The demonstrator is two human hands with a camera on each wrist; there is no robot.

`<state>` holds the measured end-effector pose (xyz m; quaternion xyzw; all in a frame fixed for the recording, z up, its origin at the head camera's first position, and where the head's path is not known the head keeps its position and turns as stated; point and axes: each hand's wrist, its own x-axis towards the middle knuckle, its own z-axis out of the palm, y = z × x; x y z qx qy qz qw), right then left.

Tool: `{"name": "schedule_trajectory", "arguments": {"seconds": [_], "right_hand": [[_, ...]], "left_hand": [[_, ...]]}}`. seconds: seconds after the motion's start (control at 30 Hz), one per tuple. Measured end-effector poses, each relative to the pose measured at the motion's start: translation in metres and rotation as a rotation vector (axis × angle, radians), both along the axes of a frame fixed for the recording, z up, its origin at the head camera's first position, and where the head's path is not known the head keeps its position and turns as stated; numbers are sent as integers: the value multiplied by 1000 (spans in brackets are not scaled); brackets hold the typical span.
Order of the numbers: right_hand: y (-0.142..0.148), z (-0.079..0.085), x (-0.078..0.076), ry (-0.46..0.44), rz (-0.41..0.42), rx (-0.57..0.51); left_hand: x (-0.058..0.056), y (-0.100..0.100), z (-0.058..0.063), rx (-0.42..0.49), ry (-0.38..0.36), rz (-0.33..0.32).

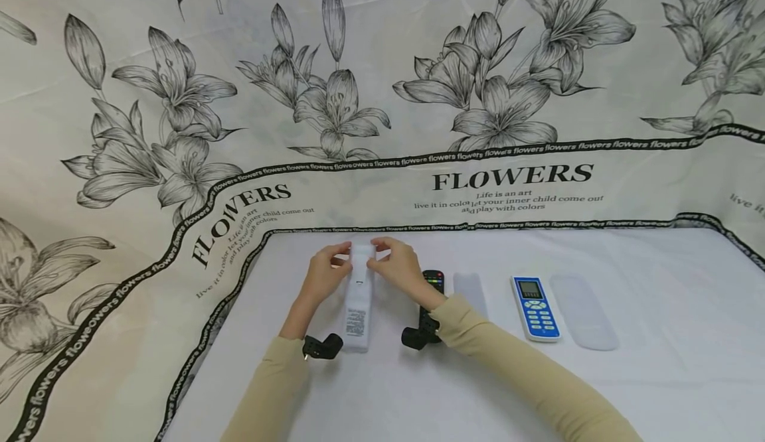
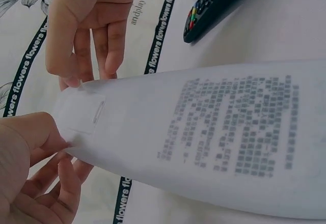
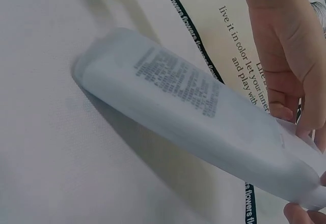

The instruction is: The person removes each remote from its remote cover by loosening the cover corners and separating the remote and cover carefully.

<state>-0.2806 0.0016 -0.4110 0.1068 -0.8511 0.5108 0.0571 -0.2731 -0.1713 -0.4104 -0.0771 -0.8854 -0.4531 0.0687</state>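
A white remote control [image 1: 358,296] in a translucent soft sleeve lies back side up between both hands, its printed label showing through the cover. My left hand [image 1: 327,271] pinches the sleeve's left edge at the far end. Opposite it, my right hand [image 1: 397,266] pinches the right edge at that same end. In the left wrist view, the sleeve [image 2: 137,147] is drawn out at the corner under the left thumb [image 2: 48,132]. The right wrist view shows the covered remote [image 3: 168,117] slanting, its near end low by the white cloth and its far end among the fingers.
Right of the hands lies a black remote [image 1: 433,283], partly hidden by the right forearm, with a translucent sleeve [image 1: 470,289] beside it. Farther right are a blue-and-white remote [image 1: 536,309] and a larger translucent sleeve [image 1: 584,312]. A flower-printed cloth [image 1: 370,190] stands behind.
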Motion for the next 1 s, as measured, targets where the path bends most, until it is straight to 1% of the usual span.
{"name": "schedule_trajectory", "arguments": {"seconds": [0.1, 0.3, 0.43, 0.53, 0.67, 0.83, 0.93, 1.0], "right_hand": [[-1, 1, 2, 19, 0, 10], [-5, 3, 6, 69, 30, 17], [-7, 4, 8, 103, 41, 34], [-8, 4, 8, 115, 45, 42], [-7, 2, 7, 105, 53, 17], [-3, 2, 7, 93, 77, -9], [-2, 3, 8, 89, 74, -1], [-2, 4, 8, 95, 59, 12]], "left_hand": [[0, 1, 0, 6, 17, 23], [0, 4, 2, 18, 31, 75], [3, 3, 2, 14, 65, 94], [4, 1, 2, 21, 82, 94], [3, -1, 0, 20, 74, 64], [3, -5, 2, -11, 53, -13], [3, -5, 4, -48, 76, -54], [3, -4, 5, -79, 100, -64]]}}
